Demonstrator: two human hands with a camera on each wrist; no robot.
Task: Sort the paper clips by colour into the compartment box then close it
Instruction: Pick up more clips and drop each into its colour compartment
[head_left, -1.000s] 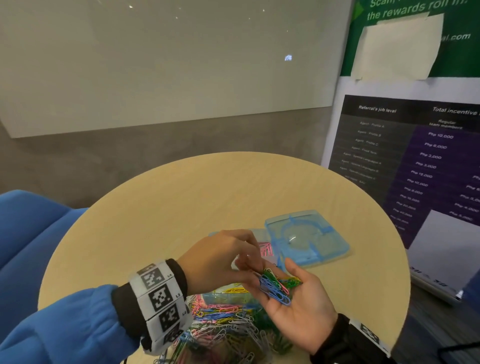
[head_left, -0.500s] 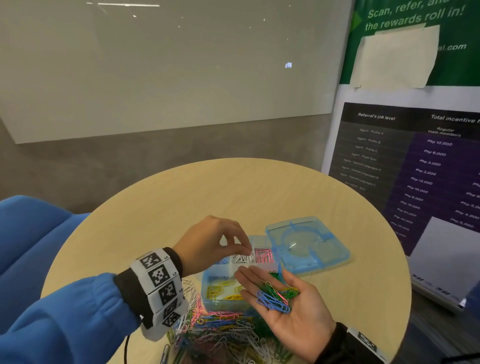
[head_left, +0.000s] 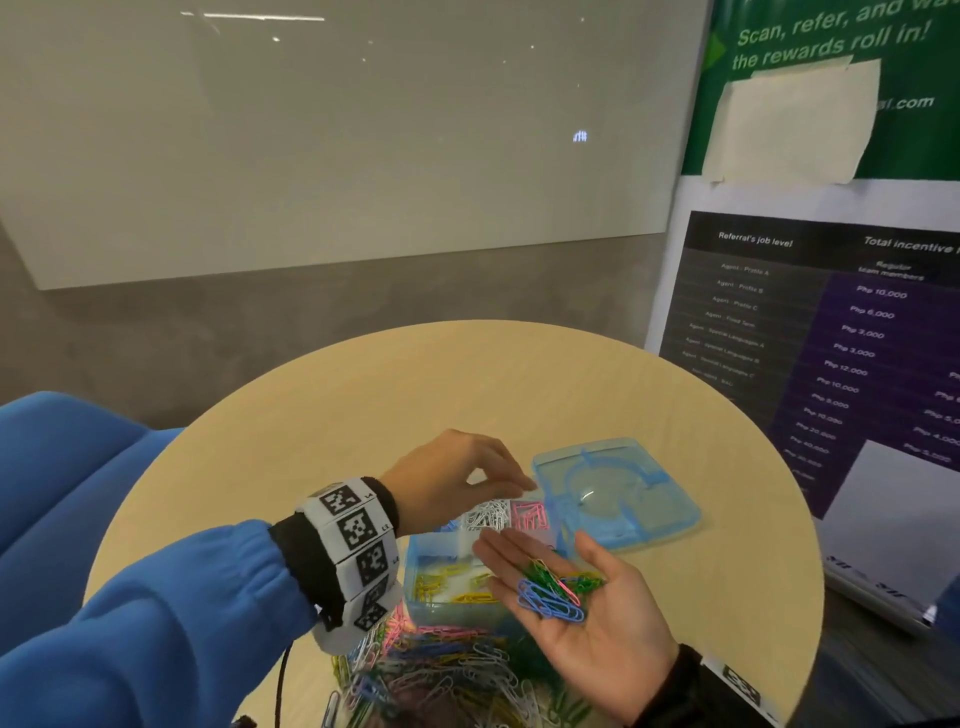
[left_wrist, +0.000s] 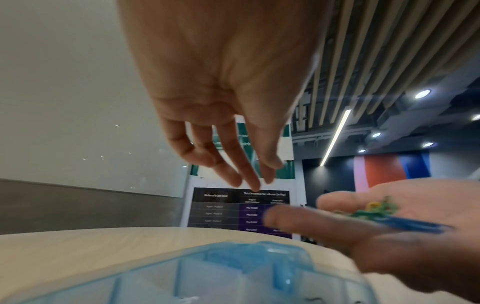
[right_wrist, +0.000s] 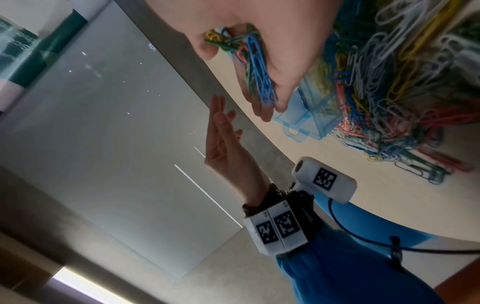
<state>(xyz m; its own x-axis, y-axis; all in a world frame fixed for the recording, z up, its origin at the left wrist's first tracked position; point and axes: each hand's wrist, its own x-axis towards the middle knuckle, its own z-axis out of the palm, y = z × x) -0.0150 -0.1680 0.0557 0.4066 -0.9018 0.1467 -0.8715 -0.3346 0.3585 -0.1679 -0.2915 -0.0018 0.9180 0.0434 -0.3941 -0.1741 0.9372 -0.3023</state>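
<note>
Paper clips (head_left: 553, 592) in green, blue and a little yellow lie bunched on the upturned palm of the right hand (head_left: 587, 618), which is held flat with relaxed fingers just above the near right corner of the compartment box (head_left: 415, 571). The box stands open on the round table (head_left: 363, 395), its lid (head_left: 615, 493) folded flat to the right. White clips (head_left: 485, 514) fill one far compartment, pink clips (head_left: 530, 514) the one beside it on the right, and yellow clips (head_left: 447, 582) the near left one. The left hand (head_left: 447, 480) hovers over the far compartments with its fingers loosely spread and nothing visible between them; the left wrist view confirms they are parted and bare. A large mixed pile (head_left: 447, 675) of unsorted clips lies on the table at the near edge, touching the box's near wall.

The step in hand looks like picking single colours out of the palm and dropping each into its compartment. To do it well, the left fingertips should pinch clips of one colour only, tease them free of the tangle so no linked neighbour rides along, and let go low inside the walls so nothing bounces across a divider. The right palm should stay level and close over the box, so a slipped clip falls in reach. Much remains unsorted.
</note>
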